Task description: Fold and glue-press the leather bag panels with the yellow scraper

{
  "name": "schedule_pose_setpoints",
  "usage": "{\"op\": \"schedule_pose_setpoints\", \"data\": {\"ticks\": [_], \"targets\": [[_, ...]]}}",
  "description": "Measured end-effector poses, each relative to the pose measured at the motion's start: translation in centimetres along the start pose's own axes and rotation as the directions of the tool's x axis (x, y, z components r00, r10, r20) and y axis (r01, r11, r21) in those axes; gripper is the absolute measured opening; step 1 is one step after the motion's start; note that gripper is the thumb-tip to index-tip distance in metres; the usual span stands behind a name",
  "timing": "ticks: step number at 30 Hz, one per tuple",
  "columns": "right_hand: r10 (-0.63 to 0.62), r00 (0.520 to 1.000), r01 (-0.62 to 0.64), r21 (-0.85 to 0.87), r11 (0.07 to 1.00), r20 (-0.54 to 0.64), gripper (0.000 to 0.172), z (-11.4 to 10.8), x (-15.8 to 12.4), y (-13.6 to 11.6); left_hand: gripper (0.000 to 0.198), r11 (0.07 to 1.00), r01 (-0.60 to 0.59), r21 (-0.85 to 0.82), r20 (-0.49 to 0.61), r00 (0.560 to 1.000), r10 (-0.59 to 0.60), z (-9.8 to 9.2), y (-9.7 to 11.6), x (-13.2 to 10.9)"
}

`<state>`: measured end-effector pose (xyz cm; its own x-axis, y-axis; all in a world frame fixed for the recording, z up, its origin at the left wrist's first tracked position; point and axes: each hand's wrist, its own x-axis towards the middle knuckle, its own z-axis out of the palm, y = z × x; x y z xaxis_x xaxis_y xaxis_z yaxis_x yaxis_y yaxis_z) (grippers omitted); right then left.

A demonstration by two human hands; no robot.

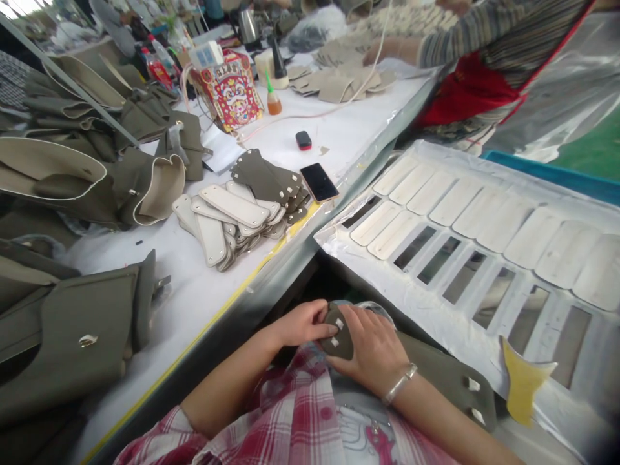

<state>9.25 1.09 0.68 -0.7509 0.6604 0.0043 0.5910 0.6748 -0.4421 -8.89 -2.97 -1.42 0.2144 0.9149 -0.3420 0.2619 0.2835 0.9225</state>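
Note:
An olive leather-like piece (pixel 342 345) with a rounded end and two small metal fittings is held between my hands, close to my lap. My left hand (pixel 310 323) pinches its left edge, the thumb beside the fittings. Over its right side lies my right hand (pixel 378 345), fingers curled around the far edge and thumb underneath. Beneath my right forearm an olive strip (pixel 450 371) with two similar fittings shows; whether it belongs to the held piece is hidden. On the table to the left rests a pile of pale strips (pixel 232 206) and olive strips (pixel 264 177).
A slotted white rack (pixel 334 242) with pale strips stands at right, a yellow piece (pixel 523 381) on its near edge. Olive bags (pixel 92 316) crowd the left. A phone (pixel 320 181) lies near the table edge. Across the table is another person's striped sleeve (pixel 465 39).

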Motion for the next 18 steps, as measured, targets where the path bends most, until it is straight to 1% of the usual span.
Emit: {"op": "schedule_pose_setpoints", "data": {"ticks": [2, 4, 5, 6, 7, 8, 9, 10, 11, 12, 13, 14, 15, 16, 17, 18], "targets": [[-0.057, 0.998, 0.058, 0.035, 0.998, -0.009, 0.078, -0.3, -0.5, 0.5, 0.036, 0.999, 0.026, 0.037, 0.007, 1.0, -0.026, 0.0, 0.2, 0.0], [-0.121, 0.992, 0.125, 0.091, 0.988, -0.046, 0.086, -1.2, -1.7, 1.7, 0.037, 0.997, 0.055, 0.046, 0.004, 0.998, -0.055, 0.4, 0.4, -0.2], [-0.121, 0.989, 0.13, 0.117, 0.985, -0.08, 0.084, -1.9, -2.8, 2.5, 0.037, 0.996, 0.07, 0.051, -0.001, 0.998, -0.07, 0.7, 0.5, -0.3], [-0.086, 0.989, 0.103, 0.141, 0.985, -0.123, 0.078, -2.7, -4.0, 3.5, 0.037, 0.994, 0.083, 0.072, -0.008, 0.997, -0.083, 1.0, 0.6, -0.4], [-0.011, 0.985, 0.04, 0.163, 0.986, -0.173, 0.071, -3.5, -5.6, 4.7, 0.037, 0.989, 0.091, 0.114, -0.02, 0.996, -0.089, 1.3, 0.7, -0.6], [0.095, 0.969, -0.051, 0.192, 0.98, -0.228, 0.061, -4.3, -7.3, 5.9, 0.036, 0.979, 0.093, 0.181, -0.039, 0.995, -0.088, 1.5, 0.8, -0.7], [0.221, 0.936, -0.156, 0.241, 0.958, -0.274, 0.052, -5.0, -9.1, 7.2, 0.036, 0.956, 0.084, 0.28, -0.053, 0.996, -0.072, 1.5, 1.0, -0.8], [0.35, 0.888, -0.255, 0.314, 0.915, -0.299, 0.043, -5.5, -11.0, 8.4, 0.035, 0.923, 0.083, 0.375, -0.07, 0.996, -0.061, 1.4, 1.1, -0.9], [0.469, 0.833, -0.337, 0.404, 0.851, -0.294, 0.036, -5.9, -12.8, 9.5, 0.034, 0.882, 0.096, 0.462, -0.062, 0.995, -0.076, 1.2, 1.3, -0.9], [0.57, 0.779, -0.395, 0.499, 0.771, -0.263, 0.032, -6.1, -14.5, 10.5, 0.033, 0.832, 0.102, 0.546, -0.051, 0.995, -0.088, 1.0, 1.7, -0.9], [0.647, 0.733, -0.433, 0.589, 0.683, -0.212, 0.029, -6.0, -15.9, 11.2, 0.03, 0.774, 0.098, 0.626, -0.064, 0.995, -0.075, 0.9, 2.2, -1.0], [0.697, 0.701, -0.454, 0.661, 0.597, -0.148, 0.028, -5.8, -17.1, 11.7, 0.026, 0.71, 0.081, 0.7, -0.09, 0.996, -0.025, 1.1, 2.9, -1.0], [0.725, 0.684, -0.465, 0.712, 0.526, -0.088, 0.029, -5.5, -17.9, 12.0, 0.024, 0.644, 0.048, 0.764, -0.119, 0.991, 0.068, 1.5, 3.8, -0.9], [0.735, 0.677, -0.468, 0.747, 0.472, -0.04, 0.03, -5.1, -18.4, 12.2, 0.026, 0.58, -0.001, 0.814, -0.133, 0.973, 0.188, 2.3, 4.8, -0.8], [0.733, 0.68, -0.467, 0.772, 0.432, 0.001, 0.03, -4.7, -18.7, 12.2, 0.032, 0.522, -0.061, 0.851, -0.119, 0.945, 0.305, 3.6, 5.9, -0.4], [0.726, 0.687, -0.464, 0.79, 0.401, 0.035, 0.031, -4.4, -18.9, 12.2, 0.04, 0.472, -0.139, 0.871, -0.069, 0.915, 0.396, 5.3, 6.9, 0.1]]}}
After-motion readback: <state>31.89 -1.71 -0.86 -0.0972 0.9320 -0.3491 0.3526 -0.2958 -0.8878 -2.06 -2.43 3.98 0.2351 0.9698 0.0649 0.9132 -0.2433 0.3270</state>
